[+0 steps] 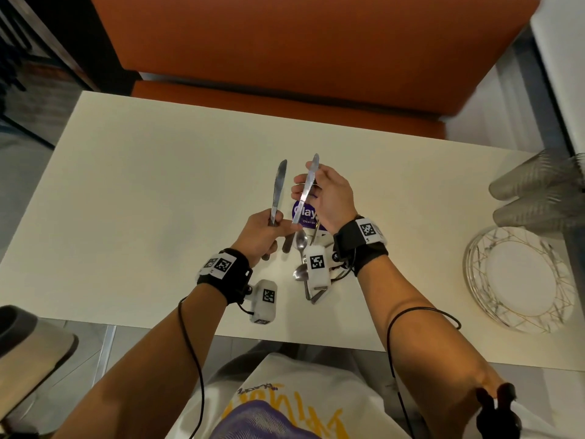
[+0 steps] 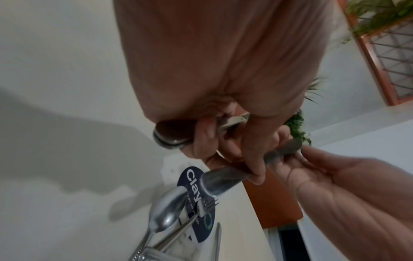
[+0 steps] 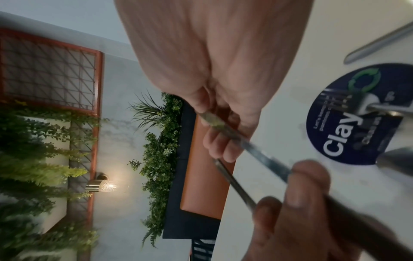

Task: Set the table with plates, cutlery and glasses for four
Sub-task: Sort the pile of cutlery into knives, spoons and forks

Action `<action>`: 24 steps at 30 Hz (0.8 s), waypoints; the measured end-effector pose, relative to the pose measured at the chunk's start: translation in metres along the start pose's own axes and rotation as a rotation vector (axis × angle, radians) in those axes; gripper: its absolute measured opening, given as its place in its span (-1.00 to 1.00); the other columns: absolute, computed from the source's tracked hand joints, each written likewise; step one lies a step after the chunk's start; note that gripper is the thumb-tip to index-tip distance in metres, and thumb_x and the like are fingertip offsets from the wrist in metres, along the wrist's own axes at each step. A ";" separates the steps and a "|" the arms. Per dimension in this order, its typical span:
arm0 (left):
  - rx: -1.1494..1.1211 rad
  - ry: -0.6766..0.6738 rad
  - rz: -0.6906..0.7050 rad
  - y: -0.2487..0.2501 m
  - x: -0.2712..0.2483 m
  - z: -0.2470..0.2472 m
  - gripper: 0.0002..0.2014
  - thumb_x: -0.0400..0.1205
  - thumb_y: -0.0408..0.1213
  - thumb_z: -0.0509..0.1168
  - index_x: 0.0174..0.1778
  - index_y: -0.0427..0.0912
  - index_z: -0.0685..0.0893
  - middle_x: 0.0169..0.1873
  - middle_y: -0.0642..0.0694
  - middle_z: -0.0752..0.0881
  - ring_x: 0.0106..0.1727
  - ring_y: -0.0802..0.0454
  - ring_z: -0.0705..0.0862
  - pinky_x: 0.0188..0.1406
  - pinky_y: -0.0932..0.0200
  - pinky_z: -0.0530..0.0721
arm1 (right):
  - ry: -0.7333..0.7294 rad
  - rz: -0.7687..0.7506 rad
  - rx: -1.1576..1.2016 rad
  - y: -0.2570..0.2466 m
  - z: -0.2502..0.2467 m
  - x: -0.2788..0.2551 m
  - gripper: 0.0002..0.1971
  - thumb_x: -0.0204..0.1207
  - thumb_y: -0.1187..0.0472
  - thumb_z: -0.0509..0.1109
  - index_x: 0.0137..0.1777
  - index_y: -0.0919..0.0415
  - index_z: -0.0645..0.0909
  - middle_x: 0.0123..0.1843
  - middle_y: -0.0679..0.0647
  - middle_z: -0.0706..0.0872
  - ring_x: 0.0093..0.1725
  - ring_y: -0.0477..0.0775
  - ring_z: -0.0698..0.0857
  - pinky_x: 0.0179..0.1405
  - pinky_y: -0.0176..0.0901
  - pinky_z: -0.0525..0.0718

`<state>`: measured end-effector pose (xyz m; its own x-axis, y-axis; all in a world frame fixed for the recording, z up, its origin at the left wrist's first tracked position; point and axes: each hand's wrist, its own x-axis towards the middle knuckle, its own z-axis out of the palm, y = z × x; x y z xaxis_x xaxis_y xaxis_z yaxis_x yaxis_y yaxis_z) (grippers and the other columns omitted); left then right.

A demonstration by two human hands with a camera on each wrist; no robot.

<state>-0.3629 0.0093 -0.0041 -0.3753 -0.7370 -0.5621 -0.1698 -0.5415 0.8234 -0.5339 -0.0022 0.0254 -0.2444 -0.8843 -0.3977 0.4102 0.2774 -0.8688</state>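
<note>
Above the middle of the white table (image 1: 158,191) I hold two steel knives, blades pointing away from me. My left hand (image 1: 273,224) grips the left knife (image 1: 278,188) by its handle (image 2: 170,137). My right hand (image 1: 311,185) pinches the right knife (image 1: 305,193) along its blade (image 3: 214,121). The left thumb (image 3: 310,180) touches the handle of the right knife (image 2: 223,178). Below the hands, loose spoons (image 1: 300,242) and forks (image 2: 208,206) lie in a heap on the table. A stack of patterned plates (image 1: 519,277) and several grey glasses (image 1: 538,191) stand at the right edge.
A round blue "Clay" sticker (image 1: 308,212) is on the table under the cutlery. An orange bench (image 1: 300,58) runs along the far side. A grey seat (image 1: 28,337) shows at my near left. Bare tabletop stretches left and far of the hands.
</note>
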 end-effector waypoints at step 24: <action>-0.164 0.042 -0.147 -0.003 0.006 0.008 -0.64 0.84 -0.17 0.04 -0.14 -0.25 0.61 -0.40 -0.23 0.68 -0.39 -0.21 0.64 -0.26 -0.01 0.65 | 0.087 -0.065 -0.418 0.003 0.006 -0.001 -0.86 0.58 0.37 0.51 0.11 0.37 0.76 -0.15 0.24 0.86 -0.25 0.19 0.88 -0.17 0.11 0.88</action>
<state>-0.3722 0.0101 -0.0095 -0.3186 -0.6595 -0.6808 -0.0681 -0.7005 0.7104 -0.5269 -0.0026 0.0253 -0.3386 -0.8749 -0.3463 0.0050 0.3664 -0.9305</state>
